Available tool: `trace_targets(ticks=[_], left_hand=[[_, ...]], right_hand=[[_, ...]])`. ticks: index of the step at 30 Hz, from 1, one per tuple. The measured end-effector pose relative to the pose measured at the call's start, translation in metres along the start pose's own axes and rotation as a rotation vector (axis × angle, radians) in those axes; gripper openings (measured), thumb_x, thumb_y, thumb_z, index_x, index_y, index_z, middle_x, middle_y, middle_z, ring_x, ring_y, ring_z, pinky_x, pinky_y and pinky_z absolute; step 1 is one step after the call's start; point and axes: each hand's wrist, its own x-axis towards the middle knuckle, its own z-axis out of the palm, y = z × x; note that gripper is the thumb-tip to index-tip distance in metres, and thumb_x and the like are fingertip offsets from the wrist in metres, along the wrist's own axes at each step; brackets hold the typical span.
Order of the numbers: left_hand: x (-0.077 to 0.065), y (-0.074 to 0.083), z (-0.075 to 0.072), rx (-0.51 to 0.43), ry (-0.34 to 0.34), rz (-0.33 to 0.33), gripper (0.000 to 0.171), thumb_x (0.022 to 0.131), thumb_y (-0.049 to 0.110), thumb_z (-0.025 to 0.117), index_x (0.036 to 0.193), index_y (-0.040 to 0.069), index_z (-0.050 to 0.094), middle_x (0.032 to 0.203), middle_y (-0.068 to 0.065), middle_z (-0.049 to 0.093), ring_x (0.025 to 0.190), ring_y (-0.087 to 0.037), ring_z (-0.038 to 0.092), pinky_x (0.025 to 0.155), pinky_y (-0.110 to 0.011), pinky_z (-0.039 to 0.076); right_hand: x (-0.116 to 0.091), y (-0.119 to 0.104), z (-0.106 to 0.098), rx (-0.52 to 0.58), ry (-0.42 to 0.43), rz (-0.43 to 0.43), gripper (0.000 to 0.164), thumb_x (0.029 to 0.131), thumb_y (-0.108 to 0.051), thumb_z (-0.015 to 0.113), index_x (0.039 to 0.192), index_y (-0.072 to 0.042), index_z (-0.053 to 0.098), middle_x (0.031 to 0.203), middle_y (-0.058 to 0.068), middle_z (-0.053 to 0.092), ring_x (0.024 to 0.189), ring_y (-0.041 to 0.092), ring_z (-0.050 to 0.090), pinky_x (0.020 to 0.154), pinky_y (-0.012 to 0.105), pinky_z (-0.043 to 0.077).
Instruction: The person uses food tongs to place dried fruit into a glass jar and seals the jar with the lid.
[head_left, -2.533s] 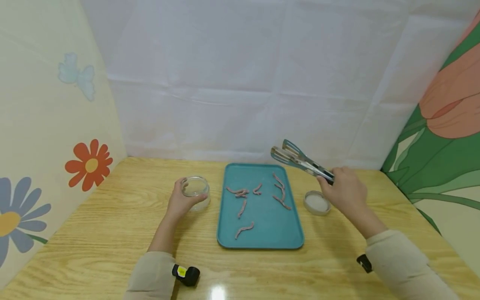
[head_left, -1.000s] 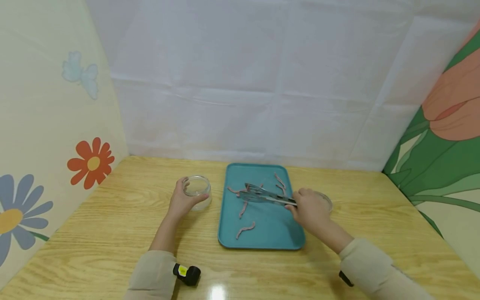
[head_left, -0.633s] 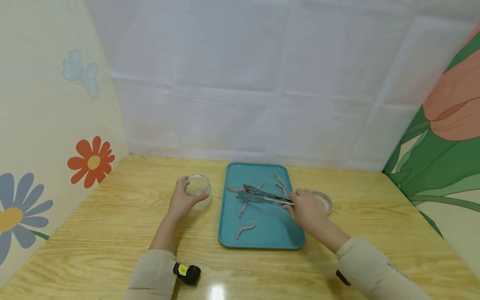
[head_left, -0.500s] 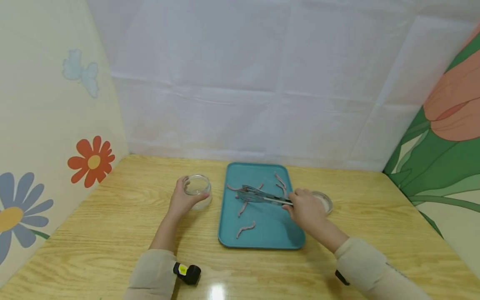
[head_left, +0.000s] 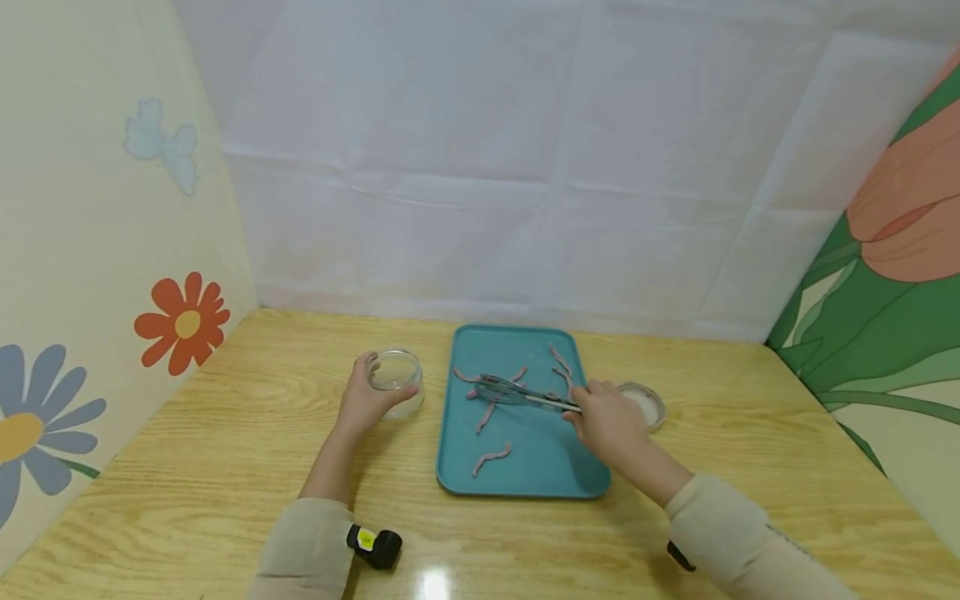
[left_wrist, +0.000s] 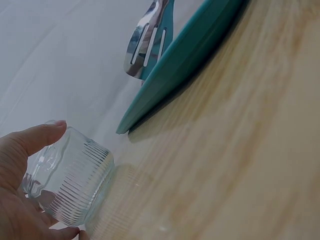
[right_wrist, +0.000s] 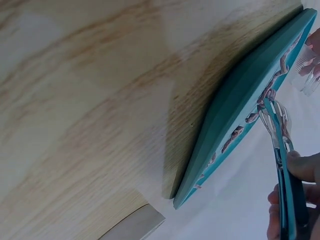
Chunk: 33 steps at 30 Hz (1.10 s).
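Note:
My left hand (head_left: pixel 363 407) grips a clear glass jar (head_left: pixel 406 407) that stands on the table, thumb and fingers around it. The ribbed side of this jar shows in the left wrist view. My right hand (head_left: pixel 613 423) holds metal-and-teal slotted tongs (head_left: pixel 538 397), reaching left over the teal tray (head_left: pixel 543 467). Their narrowed tips lie at a cluster of pinkish, worm-like strips (head_left: pixel 486 417) and partly cover it. Whether a strip is between the tips, I cannot tell. Another curved strip (head_left: pixel 491 457) lies nearer the front, and several more lie along the tray's right side.
A round, shallow lid-like dish (head_left: pixel 647 406) with a glassy rim sits right of the tray, partly behind the right hand. A white cloth (head_left: pixel 465 208) hangs behind the wooden table (head_left: pixel 225 467). Flower-painted panels (head_left: pixel 75 233) flank both sides.
My right hand brought the tongs from above the tray's far right down and left to the strip cluster. The tongs' tips then drew closer together. The left hand and jar stayed nearly still.

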Motion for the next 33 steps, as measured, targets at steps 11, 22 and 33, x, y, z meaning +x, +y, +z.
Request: trace_targets(ticks=[11,22,33], left_hand=[[0.0,0.0,0.001,0.006,0.0,-0.002,0.095,0.067,0.03,0.074,0.135,0.004,0.012,0.134,-0.022,0.023,0.12,-0.038,0.023,0.092,-0.049,0.027],[0.0,0.0,0.0,0.0,-0.005,-0.006,0.095,0.068,0.03,0.073,0.136,0.005,0.012,0.135,-0.021,0.023,0.12,-0.038,0.023,0.091,-0.049,0.028],[0.0,-0.001,-0.001,-0.015,-0.012,-0.008,0.096,0.068,0.032,0.073,0.136,0.005,0.011,0.135,-0.021,0.021,0.121,-0.037,0.021,0.091,-0.049,0.028]], right_hand=[[-0.001,-0.002,0.001,-0.002,0.017,-0.011,0.021,0.072,-0.026,0.069,0.075,-0.011,0.055,0.062,0.0,0.038,0.055,0.018,0.042,0.038,0.024,0.029],[0.0,-0.003,-0.001,0.011,0.05,-0.017,0.02,0.073,-0.026,0.069,0.077,-0.01,0.057,0.063,0.0,0.04,0.055,0.017,0.042,0.038,0.023,0.029],[0.008,0.001,-0.011,0.021,0.113,-0.005,0.024,0.073,-0.025,0.07,0.073,-0.008,0.053,0.061,0.001,0.039,0.053,0.018,0.041,0.037,0.025,0.029]])
